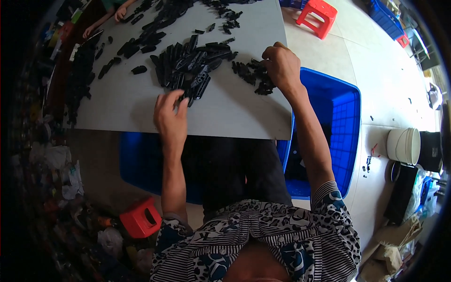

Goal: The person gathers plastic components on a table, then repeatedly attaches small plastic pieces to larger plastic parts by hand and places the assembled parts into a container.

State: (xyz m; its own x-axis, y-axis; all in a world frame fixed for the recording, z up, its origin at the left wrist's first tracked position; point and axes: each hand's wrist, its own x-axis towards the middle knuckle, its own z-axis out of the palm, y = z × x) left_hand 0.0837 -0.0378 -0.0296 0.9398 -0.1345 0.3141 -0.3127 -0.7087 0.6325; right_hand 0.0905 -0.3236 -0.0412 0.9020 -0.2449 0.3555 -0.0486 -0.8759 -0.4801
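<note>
Black pieces (190,61) look partly heaped, many left scattered; left hand (170,110) over the surface's (230,115) near edge, right hand (283,68) at its right edge, grips unclear.

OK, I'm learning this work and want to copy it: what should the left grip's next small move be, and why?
Probably to pinch one black piece at the near edge of the larger pile: the left grip is right by that edge, thumb and forefinger seemingly parted, while the right grip is at the smaller pile.
</note>
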